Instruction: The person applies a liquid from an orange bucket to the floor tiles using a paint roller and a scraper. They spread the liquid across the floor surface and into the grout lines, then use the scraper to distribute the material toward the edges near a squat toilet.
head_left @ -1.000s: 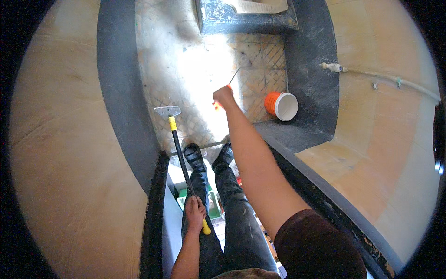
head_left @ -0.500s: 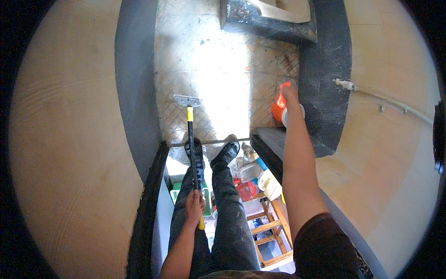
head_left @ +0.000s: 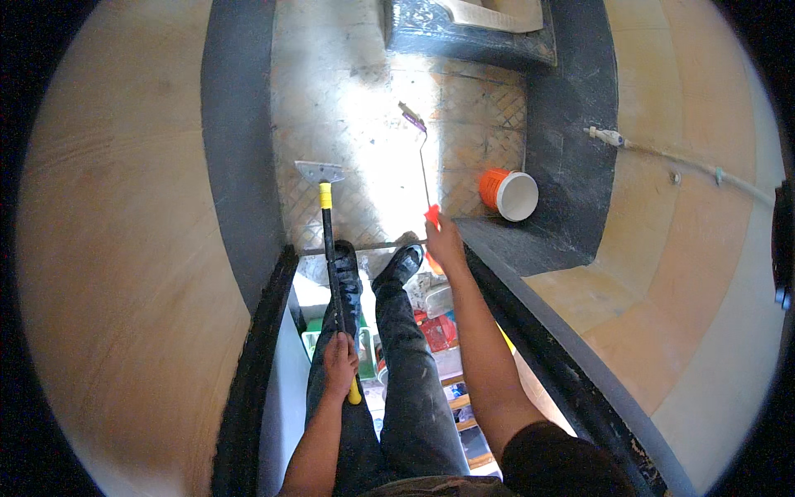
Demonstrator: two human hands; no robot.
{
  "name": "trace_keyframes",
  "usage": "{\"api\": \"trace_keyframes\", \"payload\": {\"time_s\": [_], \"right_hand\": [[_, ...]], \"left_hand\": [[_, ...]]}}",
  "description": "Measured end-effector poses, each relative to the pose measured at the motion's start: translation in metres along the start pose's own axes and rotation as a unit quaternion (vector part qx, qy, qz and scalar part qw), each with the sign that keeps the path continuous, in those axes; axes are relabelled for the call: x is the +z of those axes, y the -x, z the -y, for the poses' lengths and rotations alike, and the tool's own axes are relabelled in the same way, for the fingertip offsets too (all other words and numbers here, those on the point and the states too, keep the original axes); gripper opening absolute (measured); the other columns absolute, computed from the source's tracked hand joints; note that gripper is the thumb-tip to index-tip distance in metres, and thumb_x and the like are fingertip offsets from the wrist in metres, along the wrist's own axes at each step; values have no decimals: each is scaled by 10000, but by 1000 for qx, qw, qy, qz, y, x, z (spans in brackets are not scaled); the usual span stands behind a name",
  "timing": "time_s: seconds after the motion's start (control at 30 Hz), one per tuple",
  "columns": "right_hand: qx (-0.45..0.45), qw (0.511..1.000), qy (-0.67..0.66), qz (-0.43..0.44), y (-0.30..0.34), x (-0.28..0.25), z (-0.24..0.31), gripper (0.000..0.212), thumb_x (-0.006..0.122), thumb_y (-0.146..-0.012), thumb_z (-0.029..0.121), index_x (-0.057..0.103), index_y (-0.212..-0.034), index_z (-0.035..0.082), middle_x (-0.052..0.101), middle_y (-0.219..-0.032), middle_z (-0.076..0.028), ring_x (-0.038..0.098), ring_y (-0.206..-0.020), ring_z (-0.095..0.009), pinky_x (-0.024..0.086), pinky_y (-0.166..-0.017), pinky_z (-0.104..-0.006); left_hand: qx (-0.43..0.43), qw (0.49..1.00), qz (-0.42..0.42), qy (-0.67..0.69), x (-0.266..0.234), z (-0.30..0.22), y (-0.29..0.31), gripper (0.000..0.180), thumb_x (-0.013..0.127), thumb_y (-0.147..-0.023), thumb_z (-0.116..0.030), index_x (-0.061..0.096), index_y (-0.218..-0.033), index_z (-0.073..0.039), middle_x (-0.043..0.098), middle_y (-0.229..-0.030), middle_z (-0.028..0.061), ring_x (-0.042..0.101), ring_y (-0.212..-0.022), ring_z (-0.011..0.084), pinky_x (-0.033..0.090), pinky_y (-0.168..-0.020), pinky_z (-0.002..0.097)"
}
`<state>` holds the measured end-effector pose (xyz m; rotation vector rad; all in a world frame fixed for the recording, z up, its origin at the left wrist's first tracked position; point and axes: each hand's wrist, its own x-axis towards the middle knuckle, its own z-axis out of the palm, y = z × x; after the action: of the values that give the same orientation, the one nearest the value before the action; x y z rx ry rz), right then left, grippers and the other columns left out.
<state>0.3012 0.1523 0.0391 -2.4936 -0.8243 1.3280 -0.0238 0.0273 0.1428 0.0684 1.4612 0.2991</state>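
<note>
My left hand [head_left: 339, 364] grips the yellow end of a long black-handled scraper [head_left: 329, 240], whose metal blade rests on the bright patterned floor [head_left: 364, 141] ahead of my black shoes [head_left: 374, 269]. My right hand [head_left: 445, 243] is stretched forward and holds the red handle of a small paint roller [head_left: 422, 157]. The roller's purple-tinted head lies out on the floor, left of an orange bucket [head_left: 509, 194] with a white inside.
Dark-coated raised ledges [head_left: 236, 141] run along both sides of the floor strip, with plain tan curved panels beyond. A dark box-shaped step [head_left: 464, 37] stands at the far end. A white pipe [head_left: 654, 153] runs along the right wall. Cluttered items show below my legs.
My right hand has come back from the orange bucket toward my feet, now holding the roller out over the floor. The scraper and my left hand have hardly moved.
</note>
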Motion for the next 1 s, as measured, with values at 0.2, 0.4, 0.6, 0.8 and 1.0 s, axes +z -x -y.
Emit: {"api": "trace_keyframes", "payload": {"time_s": [0.2,0.4,0.6,0.8,1.0], "right_hand": [[48,975,207,70,151,-46,-140,709,536,-982,326,209,-1605,235,693,-944,-291,690,-863,-456,540,-739,-542],[27,945,285,161,135,-24,-243,816,555,-967,284,75,-1625,247,671,-812,-260,672,-757,-450,521,-664,-553],[-45,965,250,66,25,63,-145,804,565,-963,216,107,-1623,195,661,-747,-272,654,-684,-473,503,-618,-570],[-40,985,162,34,-106,106,60,777,568,-950,227,170,-1594,51,690,-952,-322,691,-906,-465,542,-830,-533],[-113,989,94,-17,-298,54,180,467,618,-852,197,598,-1273,-1,680,-1180,-275,662,-1136,-392,531,-956,-480]], "left_hand": [[21,999,-19,-26,9,-2,5,399,485,-1048,-517,500,-860,-166,384,-589,-78,352,-444,32,272,-400,213],[-9,997,-73,-27,39,7,4,403,437,-1065,-508,505,-867,-163,385,-582,-77,348,-441,38,267,-399,218],[-39,997,-43,41,18,32,-11,380,456,-1066,-488,517,-882,-161,392,-595,-78,342,-452,33,264,-407,212],[-13,997,-48,53,32,26,-5,339,481,-1067,-450,525,-900,-158,395,-600,-79,340,-452,27,271,-406,212],[-3,996,-26,91,40,24,-15,353,475,-1067,-455,519,-918,-138,377,-587,-74,340,-448,44,276,-414,214]]}}
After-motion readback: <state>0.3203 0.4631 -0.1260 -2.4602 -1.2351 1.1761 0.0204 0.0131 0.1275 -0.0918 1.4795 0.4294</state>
